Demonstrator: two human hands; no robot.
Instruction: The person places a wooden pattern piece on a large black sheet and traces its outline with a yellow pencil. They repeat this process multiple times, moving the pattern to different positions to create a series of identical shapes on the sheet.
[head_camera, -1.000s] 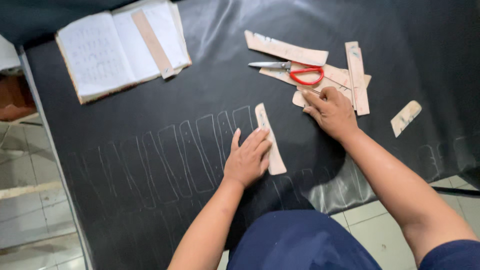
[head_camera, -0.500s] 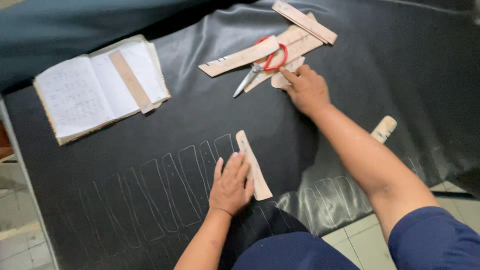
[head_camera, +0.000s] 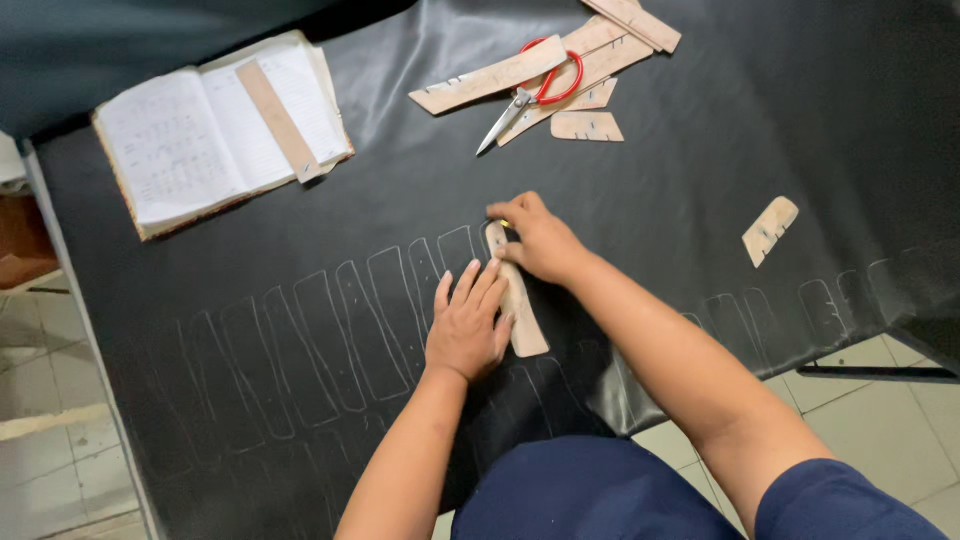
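Observation:
A narrow tan cardboard template lies on a black leather sheet. My left hand rests flat on it, fingers spread, pressing it down. My right hand is closed at the template's far end, with a small yellowish tip showing between the fingers; the tool itself is mostly hidden. To the left of the template runs a row of several pale traced outlines of the same shape.
Red-handled scissors lie on a pile of cardboard pattern pieces at the back. A small notched piece sits at the right. An open notebook with a cardboard strip is at the back left. Tiled floor lies below the table edge.
My right hand has left the pile by the scissors and come back to the far end of the template. My left hand has stayed on the template.

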